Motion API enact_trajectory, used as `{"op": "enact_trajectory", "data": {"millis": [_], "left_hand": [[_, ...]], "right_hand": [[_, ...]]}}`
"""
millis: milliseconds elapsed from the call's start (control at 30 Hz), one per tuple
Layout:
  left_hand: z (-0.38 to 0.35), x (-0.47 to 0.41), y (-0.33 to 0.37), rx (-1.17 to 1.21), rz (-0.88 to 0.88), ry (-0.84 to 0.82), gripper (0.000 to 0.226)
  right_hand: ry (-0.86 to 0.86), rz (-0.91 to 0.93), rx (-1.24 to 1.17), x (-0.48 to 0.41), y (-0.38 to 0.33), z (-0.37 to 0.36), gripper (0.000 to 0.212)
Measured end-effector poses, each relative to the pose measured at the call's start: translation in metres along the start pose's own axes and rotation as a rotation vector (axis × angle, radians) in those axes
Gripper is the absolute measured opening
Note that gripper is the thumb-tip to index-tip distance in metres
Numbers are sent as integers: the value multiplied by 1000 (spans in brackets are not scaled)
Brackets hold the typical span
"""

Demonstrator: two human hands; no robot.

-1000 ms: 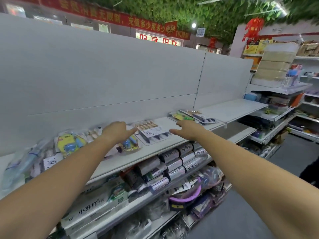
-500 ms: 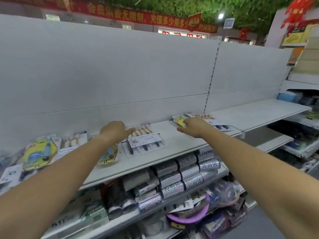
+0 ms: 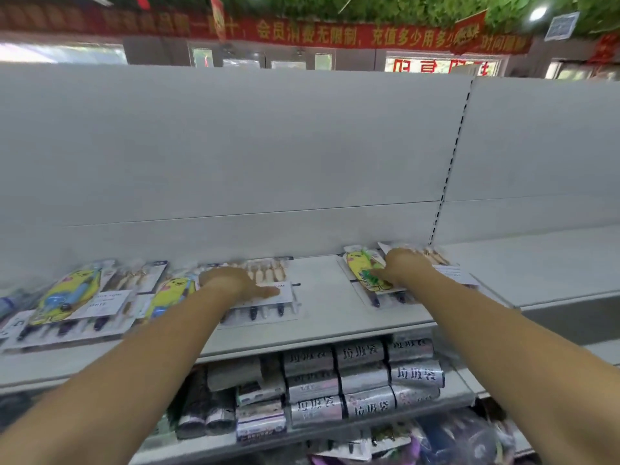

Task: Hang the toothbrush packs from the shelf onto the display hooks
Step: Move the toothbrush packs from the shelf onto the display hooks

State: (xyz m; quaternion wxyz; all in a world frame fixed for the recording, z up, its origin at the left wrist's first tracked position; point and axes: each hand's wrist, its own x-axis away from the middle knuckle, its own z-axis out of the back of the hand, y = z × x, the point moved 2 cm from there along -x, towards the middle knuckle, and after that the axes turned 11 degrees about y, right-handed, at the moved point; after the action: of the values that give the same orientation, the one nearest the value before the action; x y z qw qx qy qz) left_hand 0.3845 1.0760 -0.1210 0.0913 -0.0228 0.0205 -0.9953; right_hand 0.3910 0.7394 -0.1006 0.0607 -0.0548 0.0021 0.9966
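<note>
Toothbrush packs (image 3: 70, 297) lie flat in a row along the white shelf (image 3: 318, 318), none hung yet. At the shelf's middle my left hand (image 3: 231, 283) rests spread, thumb out, on a multi-brush pack (image 3: 268, 302), probably to lift it. Toward its right end my right hand (image 3: 402, 266) covers a yellow carded pack (image 3: 360, 271), though I cannot tell its grip. Beneath the shelf sit stacked silver rolls (image 3: 365, 377).

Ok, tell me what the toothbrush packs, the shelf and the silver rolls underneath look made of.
The toothbrush packs: clear plastic blister over printed card, judging by glare and visible brushes. The shelf: probably painted sheet metal, smooth matte grey-white with a thin folded edge. The silver rolls: shiny metallic-looking film wrap; contents unclear.
</note>
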Motion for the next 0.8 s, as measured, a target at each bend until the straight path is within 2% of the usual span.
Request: {"op": "enact_trajectory", "data": {"millis": [67,133,300,467,567,633,800], "left_hand": [[-2,-7,-3,34,22,-58,133],[-3,-11,-4,40,35,-95,138],[-1,-13,2,35,51,-103,133],[2,-16,7,119,49,-103,166],[6,-15,-2,171,57,-75,136],[6,-15,-7,129,47,-87,123],[6,-20,-2,148,74,-66,133]], "right_hand": [[-57,-20,22,-9,-1,-2,63],[-117,-34,39,-19,-6,-3,81],[-218,-60,14,-33,-15,1,90],[-207,-66,-48,-39,-26,2,72],[-209,-87,-146,-34,-28,2,63],[-229,-169,-267,-31,-23,2,59],[-216,-363,-693,-29,-7,1,46]]}}
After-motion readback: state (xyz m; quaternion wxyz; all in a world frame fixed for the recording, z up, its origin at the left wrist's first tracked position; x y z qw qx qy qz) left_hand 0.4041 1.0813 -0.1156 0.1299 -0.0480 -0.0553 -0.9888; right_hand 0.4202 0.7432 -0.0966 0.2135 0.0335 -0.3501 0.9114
